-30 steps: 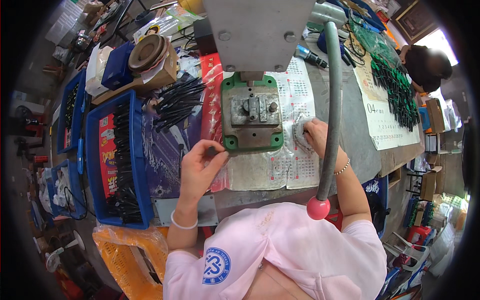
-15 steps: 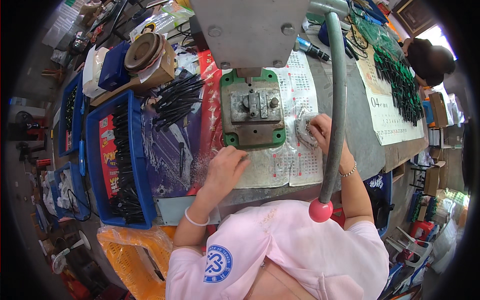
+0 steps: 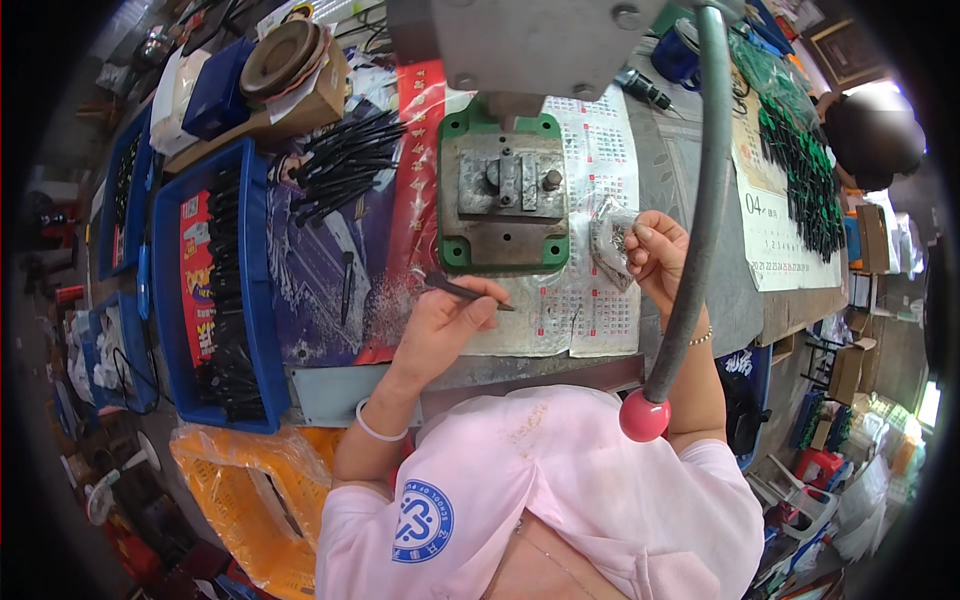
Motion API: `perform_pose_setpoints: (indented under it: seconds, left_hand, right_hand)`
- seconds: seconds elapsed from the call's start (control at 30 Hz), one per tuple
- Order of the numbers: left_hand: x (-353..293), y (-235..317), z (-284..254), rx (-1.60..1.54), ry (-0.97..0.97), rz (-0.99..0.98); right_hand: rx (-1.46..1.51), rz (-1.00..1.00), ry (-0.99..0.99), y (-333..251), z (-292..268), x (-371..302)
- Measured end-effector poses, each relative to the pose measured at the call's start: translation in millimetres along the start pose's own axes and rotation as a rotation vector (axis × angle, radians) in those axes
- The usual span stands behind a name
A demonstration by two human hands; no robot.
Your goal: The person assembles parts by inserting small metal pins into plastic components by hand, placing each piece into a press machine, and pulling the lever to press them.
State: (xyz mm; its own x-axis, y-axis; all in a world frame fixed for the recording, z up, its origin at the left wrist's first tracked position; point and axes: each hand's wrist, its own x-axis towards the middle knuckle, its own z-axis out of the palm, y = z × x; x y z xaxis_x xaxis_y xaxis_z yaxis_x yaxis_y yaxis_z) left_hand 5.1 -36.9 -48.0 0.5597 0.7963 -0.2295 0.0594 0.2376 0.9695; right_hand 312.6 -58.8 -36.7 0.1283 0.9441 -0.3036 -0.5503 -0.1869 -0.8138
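My left hand [image 3: 445, 330] is closed round a slim dark pointed tool [image 3: 462, 289], just in front of the press base. The tool's tapered end points right, over the calendar paper. On the right, my right hand [image 3: 660, 258] is raised with thumb and fingertips pinched together. What lies between them is too small to make out. Beside those fingertips sits a clear plastic bag [image 3: 609, 240] of small metal pieces. Between and beyond my hands stands the green press base [image 3: 507, 255], with a metal fixture [image 3: 510, 180] bolted on it under the grey press head [image 3: 520, 45].
The press lever [image 3: 712, 150], with its red ball knob [image 3: 643, 415], curves down by my right forearm. Black rods fill a blue tray [image 3: 272, 350] at left; more black rods [image 3: 345, 165] lie loose. Green-tipped black pieces [image 3: 800, 180] lie far right, near another person [image 3: 875, 135].
My left hand has turned and lifted, showing the dark tool clearly. My right hand has risen slightly from the plastic bag, fingers pinched. The whole view has shifted a little.
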Motion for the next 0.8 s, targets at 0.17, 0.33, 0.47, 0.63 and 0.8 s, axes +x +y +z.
perform_pose_setpoints:
  seconds: [0.17,0.33,0.47,0.63,0.8]
  left_hand:
    - [6,7,13,-0.742,-0.02,-0.034]
    - [10,6,21,-1.141,-0.051,-0.109]
    - [8,4,24,-1.291,-0.069,-0.162]
    - [7,4,26,-1.324,-0.055,-0.204]
    - [9,3,28,-1.333,-0.06,-0.225]
  right_hand:
    - [0.004,0.042,-0.204,18,46,-14]
    - [-0.208,-0.031,-0.238,34,88,-26]
    - [-0.333,-0.122,-0.241,41,103,-29]
    - [-0.363,-0.08,-0.232,37,106,-30]
    - [-0.322,-0.119,-0.223,37,108,-29]
